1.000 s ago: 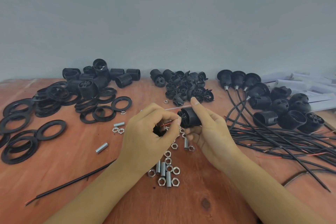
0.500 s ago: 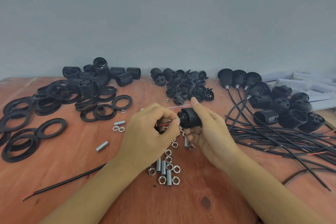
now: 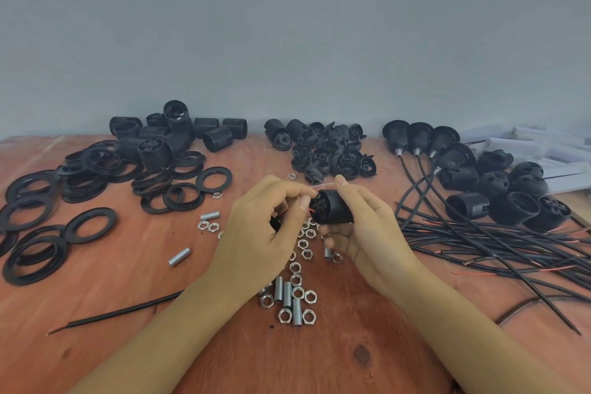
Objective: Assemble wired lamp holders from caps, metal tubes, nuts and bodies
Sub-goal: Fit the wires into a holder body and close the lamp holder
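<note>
Plain grey-blue wall [image 3: 287, 25], reddish knotted wooden tabletop [image 3: 351, 361], soft even light

**Table** [image 3: 134, 269]: reddish wood, grain and one dark knot showing, low sheen.
**Wall** [image 3: 287, 25]: grey, smooth, matt.
**Rings** [image 3: 89, 225]: black plastic, flat, faint gloss.
**Bodies** [image 3: 217, 138]: black plastic, threaded outside, dull.
**Caps** [image 3: 332, 153]: black plastic, smooth, light sheen.
**Holder** [image 3: 335, 209]: black plastic, ribbed wall, slight sheen.
**Nuts** [image 3: 297, 293]: bright metal, shiny.
**Tubes** [image 3: 179, 257]: silvery metal, finely threaded, duller than the nuts.
**Cable** [image 3: 121, 311]: smooth black sheath, matt; red core bare at the tip.
**Boxes** [image 3: 543, 150]: white, smooth; card or plastic cannot be told.
</note>
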